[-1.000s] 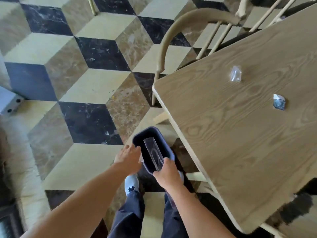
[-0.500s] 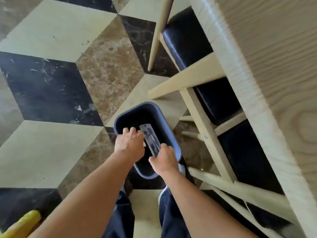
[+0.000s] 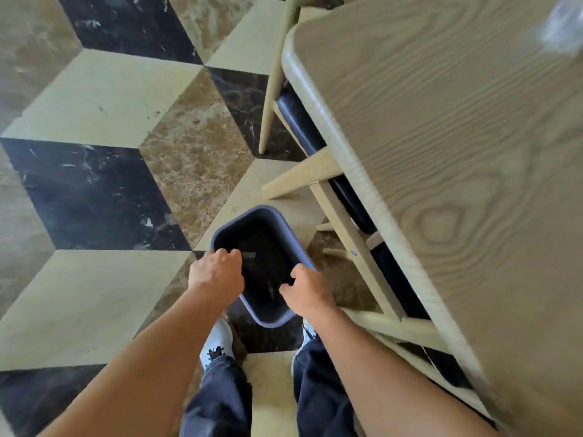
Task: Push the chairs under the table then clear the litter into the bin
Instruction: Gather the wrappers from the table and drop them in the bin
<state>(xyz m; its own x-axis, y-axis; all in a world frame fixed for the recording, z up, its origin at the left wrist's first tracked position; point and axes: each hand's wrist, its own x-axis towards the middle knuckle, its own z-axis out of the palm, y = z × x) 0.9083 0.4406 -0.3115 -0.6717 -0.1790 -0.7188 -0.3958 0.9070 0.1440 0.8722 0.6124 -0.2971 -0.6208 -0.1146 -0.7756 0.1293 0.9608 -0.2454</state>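
Marble floor (image 3: pixel 104 99) in cube pattern runs beside the table (image 3: pixel 457 171); a chair (image 3: pixel 303 127) sits tucked under it, so that part looks done. At the person's feet stands the bin (image 3: pixel 268 316). The left hand (image 3: pixel 217 275) curls over its near rim; the right hand (image 3: pixel 307 291) hovers half-closed and empty at the other rim. A blurred clear scrap (image 3: pixel 560 25) on the table suggests litter remains.

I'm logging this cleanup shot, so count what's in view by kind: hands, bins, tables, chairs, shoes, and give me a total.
Bare hands: 2, left hand and right hand
Dark blue plastic bin: 1
Light wooden table: 1
Wooden chair with black seat: 1 identifiable
White shoes: 2
Total: 7
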